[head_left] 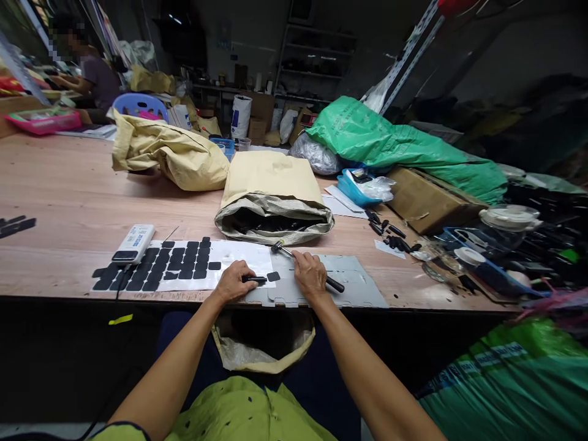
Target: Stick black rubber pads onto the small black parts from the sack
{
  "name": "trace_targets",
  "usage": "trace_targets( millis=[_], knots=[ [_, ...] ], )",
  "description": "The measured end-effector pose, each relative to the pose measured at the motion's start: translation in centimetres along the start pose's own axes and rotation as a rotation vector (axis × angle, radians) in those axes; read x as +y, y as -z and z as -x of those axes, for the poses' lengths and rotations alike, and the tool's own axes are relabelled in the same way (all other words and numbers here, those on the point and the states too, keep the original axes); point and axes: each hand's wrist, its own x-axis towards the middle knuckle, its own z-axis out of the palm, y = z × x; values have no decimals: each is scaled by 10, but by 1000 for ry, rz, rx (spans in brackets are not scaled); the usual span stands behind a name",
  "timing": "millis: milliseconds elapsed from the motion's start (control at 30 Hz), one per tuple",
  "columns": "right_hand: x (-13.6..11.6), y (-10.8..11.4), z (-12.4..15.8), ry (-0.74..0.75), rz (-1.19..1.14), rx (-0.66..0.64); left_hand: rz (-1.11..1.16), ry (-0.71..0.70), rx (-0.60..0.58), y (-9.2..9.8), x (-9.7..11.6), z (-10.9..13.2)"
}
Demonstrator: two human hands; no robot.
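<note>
My left hand (pixel 235 280) is closed on a small black strip (pixel 255 279) at the table's front edge, beside a single black square pad (pixel 273 276). My right hand (pixel 310 274) is wrapped round the handle of a small hammer (pixel 289 252), whose metal head points left and whose black grip end sticks out to the right. Both hands rest on a grey metal plate (pixel 349 278). Left of them lies a white sheet (pixel 232 260) covered with several black pads (pixel 184 260).
An open tan sack (pixel 275 202) of dark parts lies behind the plate, another sack (pixel 160 153) to its left. A white power bank (pixel 134 243) sits on the sheet. Black parts (pixel 390 236), a cardboard box (pixel 427 199), green bags and bins crowd the right. Another person sits far left.
</note>
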Motion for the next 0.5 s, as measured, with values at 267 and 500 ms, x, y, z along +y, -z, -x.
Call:
trace_targets(
  millis=[267,500],
  knots=[
    [-1,-9,1,-16,-24,49,-70,-118,-44,5,7,3],
    [0,-11,0,-32,-14,36,-120,-369,-33,-30,52,58]
  ],
)
